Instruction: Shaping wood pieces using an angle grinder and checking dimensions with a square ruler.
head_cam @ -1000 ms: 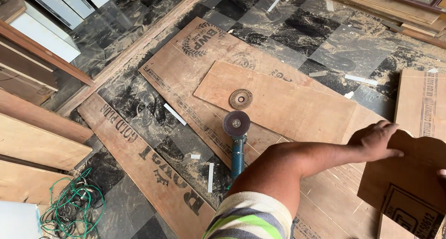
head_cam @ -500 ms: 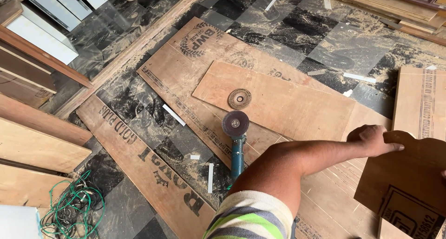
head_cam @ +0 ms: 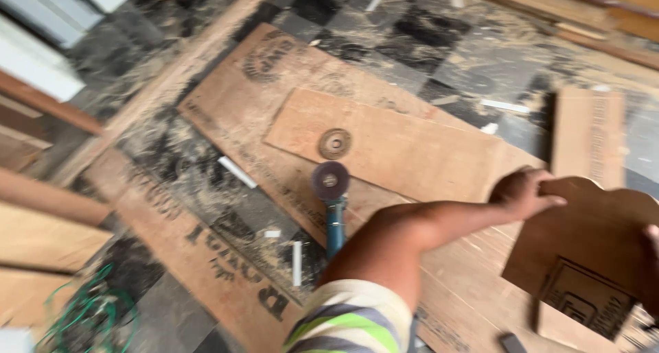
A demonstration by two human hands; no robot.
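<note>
- Since the earlier frame, the left hand (head_cam: pixel 525 192) stayed clamped on the plywood piece (head_cam: pixel 590 250), little moved.
- Right hand (head_cam: pixel 652 240) gripped its far edge; closure unclear.
- Piece hung over the floor's right edge, long axis slanting toward the near right.

a woodworking shop: plywood sheets (head_cam: pixel 384 147) lie across a sawdust-strewn marble floor (head_cam: pixel 473 58), with an angle grinder (head_cam: pixel 333 202) and stacked boards (head_cam: pixel 41 236) alongside.

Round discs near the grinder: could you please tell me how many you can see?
2. One loose disc lies on the long plywood board; the other disc is mounted on the blue grinder just below it. More may be hidden off-frame.
</note>
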